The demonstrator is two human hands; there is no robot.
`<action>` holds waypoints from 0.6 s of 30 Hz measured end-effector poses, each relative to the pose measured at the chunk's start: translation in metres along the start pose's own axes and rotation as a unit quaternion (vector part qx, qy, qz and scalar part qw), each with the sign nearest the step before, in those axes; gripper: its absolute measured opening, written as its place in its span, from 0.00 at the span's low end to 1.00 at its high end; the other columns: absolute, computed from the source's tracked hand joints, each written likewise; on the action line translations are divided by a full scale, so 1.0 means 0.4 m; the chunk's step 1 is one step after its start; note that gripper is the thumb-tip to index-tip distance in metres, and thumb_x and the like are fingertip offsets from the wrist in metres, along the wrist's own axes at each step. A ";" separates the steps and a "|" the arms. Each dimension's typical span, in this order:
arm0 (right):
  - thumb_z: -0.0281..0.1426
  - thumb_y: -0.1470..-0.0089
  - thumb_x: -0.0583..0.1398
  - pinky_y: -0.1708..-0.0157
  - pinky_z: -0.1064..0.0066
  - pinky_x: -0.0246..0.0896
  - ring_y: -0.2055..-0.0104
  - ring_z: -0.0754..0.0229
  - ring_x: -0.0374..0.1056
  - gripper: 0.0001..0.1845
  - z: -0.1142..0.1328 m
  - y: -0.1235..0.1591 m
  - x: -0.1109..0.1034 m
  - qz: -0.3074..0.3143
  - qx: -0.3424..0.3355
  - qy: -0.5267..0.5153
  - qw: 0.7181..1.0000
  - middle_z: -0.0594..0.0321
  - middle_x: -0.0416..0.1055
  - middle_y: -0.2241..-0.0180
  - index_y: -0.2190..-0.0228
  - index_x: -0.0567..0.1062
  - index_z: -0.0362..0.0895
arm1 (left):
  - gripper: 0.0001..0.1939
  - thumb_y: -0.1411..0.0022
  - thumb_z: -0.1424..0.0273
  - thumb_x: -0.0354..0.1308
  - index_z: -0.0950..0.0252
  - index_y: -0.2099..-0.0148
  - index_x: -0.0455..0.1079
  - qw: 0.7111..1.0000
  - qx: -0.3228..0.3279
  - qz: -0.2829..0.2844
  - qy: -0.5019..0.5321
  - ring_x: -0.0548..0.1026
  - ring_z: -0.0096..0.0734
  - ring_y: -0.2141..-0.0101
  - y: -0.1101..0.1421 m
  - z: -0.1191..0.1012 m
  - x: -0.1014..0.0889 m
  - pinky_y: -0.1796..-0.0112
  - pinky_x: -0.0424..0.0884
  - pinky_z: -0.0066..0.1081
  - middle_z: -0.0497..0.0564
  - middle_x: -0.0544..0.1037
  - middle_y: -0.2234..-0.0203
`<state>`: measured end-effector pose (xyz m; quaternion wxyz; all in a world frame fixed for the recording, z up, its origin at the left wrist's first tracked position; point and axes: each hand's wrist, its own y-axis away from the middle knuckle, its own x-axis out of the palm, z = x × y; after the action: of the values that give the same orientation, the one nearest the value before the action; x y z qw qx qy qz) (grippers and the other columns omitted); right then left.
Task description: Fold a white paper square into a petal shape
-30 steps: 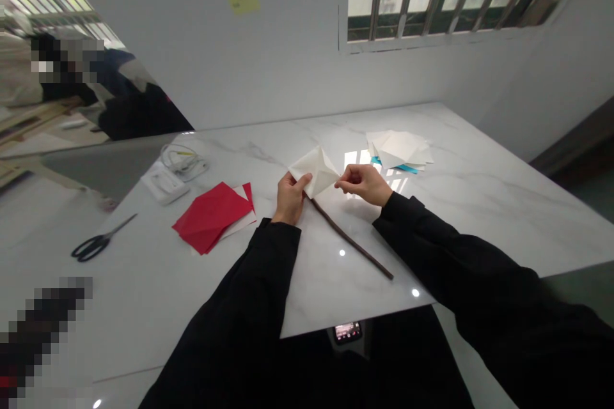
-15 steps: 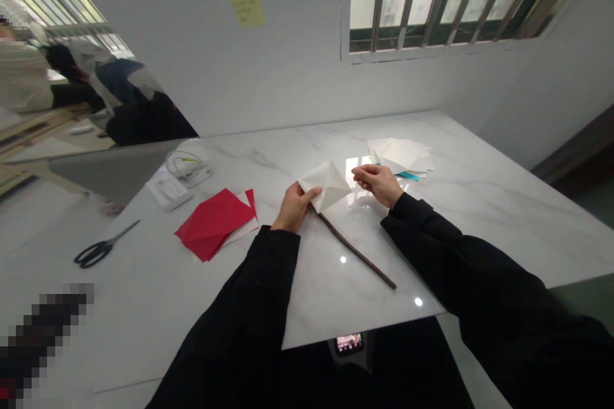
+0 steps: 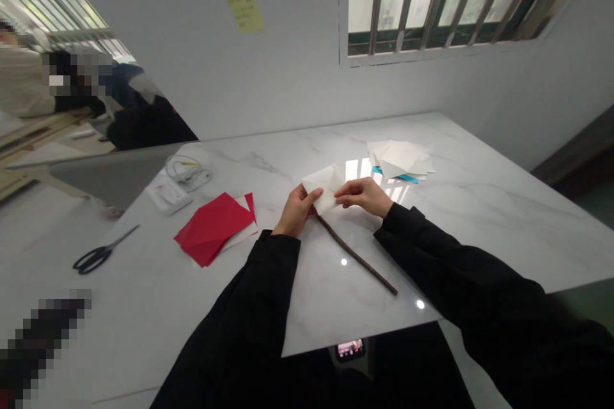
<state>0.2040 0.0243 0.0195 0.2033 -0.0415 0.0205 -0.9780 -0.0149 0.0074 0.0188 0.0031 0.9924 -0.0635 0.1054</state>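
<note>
L hand (image 3: pixel 293 211) holds wht paper (image 3: pixel 328 181), R hand (image 3: pixel 364 197) pinches it nr 4 o'clock, w/ brn stick (image 3: pixel 357 255) at 5 o'clock.

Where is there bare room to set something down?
A broad patch of table lies right of the white paper pile, beyond the right sleeve. Another lies between the scissors and left sleeve, below the red paper. Crowded: the middle, with left hand, right hand, folded paper and stick.
</note>
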 end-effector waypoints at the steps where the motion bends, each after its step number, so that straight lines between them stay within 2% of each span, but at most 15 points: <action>1: 0.40 0.61 0.80 0.64 0.65 0.77 0.71 0.61 0.77 0.21 -0.003 -0.001 0.002 -0.008 -0.009 0.007 1.000 0.60 0.82 0.73 0.67 0.86 0.40 | 0.33 0.49 0.55 0.78 0.66 0.45 0.77 1.000 0.000 0.005 -0.004 0.83 0.42 0.64 0.000 0.003 -0.001 0.68 0.76 0.32 0.59 0.86 0.55; 4: 0.41 0.58 0.79 0.65 0.66 0.76 0.71 0.61 0.77 0.21 -0.010 -0.001 0.004 -0.013 -0.028 0.034 0.999 0.60 0.82 0.73 0.66 0.87 0.41 | 0.35 0.52 0.59 0.81 0.67 0.44 0.77 1.000 0.018 0.006 -0.017 0.84 0.42 0.61 -0.006 0.017 -0.005 0.62 0.78 0.34 0.59 0.86 0.54; 7: 0.41 0.55 0.78 0.66 0.67 0.74 0.71 0.61 0.76 0.20 -0.018 0.001 0.007 -0.001 -0.046 0.056 0.997 0.60 0.82 0.72 0.64 0.87 0.41 | 0.34 0.54 0.62 0.82 0.69 0.47 0.79 0.999 0.036 -0.010 -0.028 0.84 0.46 0.57 -0.013 0.028 -0.006 0.54 0.78 0.38 0.59 0.87 0.55; 10: 0.40 0.54 0.78 0.64 0.67 0.74 0.69 0.60 0.78 0.23 -0.022 0.002 0.011 -0.007 -0.059 0.042 0.997 0.60 0.84 0.70 0.58 0.86 0.42 | 0.32 0.53 0.61 0.82 0.70 0.48 0.80 0.999 0.032 -0.013 -0.028 0.84 0.46 0.57 -0.015 0.030 -0.005 0.52 0.77 0.40 0.60 0.87 0.57; 15: 0.45 0.55 0.78 0.57 0.63 0.75 0.63 0.54 0.80 0.21 -0.010 -0.003 0.001 -0.040 -0.053 0.019 0.998 0.58 0.84 0.67 0.65 0.86 0.43 | 0.32 0.54 0.60 0.82 0.70 0.50 0.81 0.999 0.025 -0.028 -0.028 0.84 0.49 0.57 -0.011 0.027 -0.003 0.52 0.77 0.41 0.60 0.87 0.57; 18: 0.46 0.55 0.78 0.58 0.63 0.74 0.63 0.55 0.78 0.22 -0.002 -0.004 -0.010 -0.076 -0.056 0.014 0.995 0.59 0.83 0.67 0.65 0.86 0.44 | 0.32 0.53 0.59 0.82 0.71 0.49 0.82 0.999 0.024 -0.032 -0.031 0.84 0.49 0.56 -0.010 0.026 -0.001 0.50 0.77 0.42 0.61 0.87 0.56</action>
<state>0.2069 0.0275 0.0185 0.1252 -0.0402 0.0750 -0.9885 -0.0124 0.0113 0.0085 -0.0194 0.9965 -0.0297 0.0760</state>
